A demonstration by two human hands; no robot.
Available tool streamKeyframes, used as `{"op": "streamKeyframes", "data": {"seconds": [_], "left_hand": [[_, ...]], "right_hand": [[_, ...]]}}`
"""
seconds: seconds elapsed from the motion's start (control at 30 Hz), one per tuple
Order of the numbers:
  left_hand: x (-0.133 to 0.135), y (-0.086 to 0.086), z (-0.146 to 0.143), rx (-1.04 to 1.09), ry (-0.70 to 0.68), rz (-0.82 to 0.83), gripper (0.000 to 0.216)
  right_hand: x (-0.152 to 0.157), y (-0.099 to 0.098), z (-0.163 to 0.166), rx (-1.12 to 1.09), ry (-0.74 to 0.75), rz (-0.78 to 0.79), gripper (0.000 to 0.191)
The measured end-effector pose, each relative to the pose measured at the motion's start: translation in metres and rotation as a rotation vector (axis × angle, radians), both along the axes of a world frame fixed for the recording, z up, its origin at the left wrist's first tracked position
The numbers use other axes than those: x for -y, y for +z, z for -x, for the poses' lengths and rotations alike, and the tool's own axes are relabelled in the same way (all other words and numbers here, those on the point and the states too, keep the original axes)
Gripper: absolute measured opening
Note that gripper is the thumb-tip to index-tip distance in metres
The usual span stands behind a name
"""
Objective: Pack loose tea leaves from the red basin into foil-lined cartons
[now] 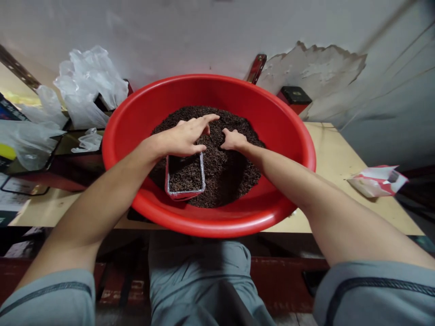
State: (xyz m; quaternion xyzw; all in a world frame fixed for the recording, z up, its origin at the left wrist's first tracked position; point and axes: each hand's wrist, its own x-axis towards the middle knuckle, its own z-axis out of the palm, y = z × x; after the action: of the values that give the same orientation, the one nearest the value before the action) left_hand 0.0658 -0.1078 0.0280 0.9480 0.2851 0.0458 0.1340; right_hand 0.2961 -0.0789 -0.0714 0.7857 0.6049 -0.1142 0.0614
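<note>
A wide red basin holds a heap of dark, thin, dry pieces that look like loose tea leaves. In its left front part sits a small rectangular box, red outside with a silvery lined rim, filled with the same dark pieces. My left hand is over the box's far end, palm down, fingers stretched and thumb apart, holding nothing. Lower down at the heap's middle, my right hand touches the leaves. Its thumb and a finger look apart; the other fingertips are partly hidden.
The basin rests on a pale wooden table. Crumpled clear plastic bags and dark open boxes crowd the left side. Behind right stands a black-topped red box. A torn red-and-white packet lies at the right, before a peeling wall.
</note>
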Motion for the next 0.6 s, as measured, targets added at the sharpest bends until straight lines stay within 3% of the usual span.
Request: {"op": "streamKeyframes", "data": {"seconds": [0.2, 0.37, 0.47, 0.6], "left_hand": [[-0.010, 0.005, 0.006, 0.099, 0.100, 0.040, 0.063], [-0.022, 0.003, 0.015, 0.189, 0.190, 0.038, 0.053], [-0.030, 0.000, 0.021, 0.235, 0.238, 0.039, 0.051], [-0.039, -0.001, 0.028, 0.263, 0.312, 0.038, 0.051]], "right_hand": [[0.004, -0.002, 0.006, 0.084, 0.109, -0.094, 0.060], [-0.003, 0.001, -0.004, 0.139, 0.230, -0.116, 0.059], [-0.006, 0.015, -0.007, 0.157, 0.219, -0.164, 0.064], [0.005, 0.049, 0.007, 0.112, 0.284, -0.286, 0.065]]}}
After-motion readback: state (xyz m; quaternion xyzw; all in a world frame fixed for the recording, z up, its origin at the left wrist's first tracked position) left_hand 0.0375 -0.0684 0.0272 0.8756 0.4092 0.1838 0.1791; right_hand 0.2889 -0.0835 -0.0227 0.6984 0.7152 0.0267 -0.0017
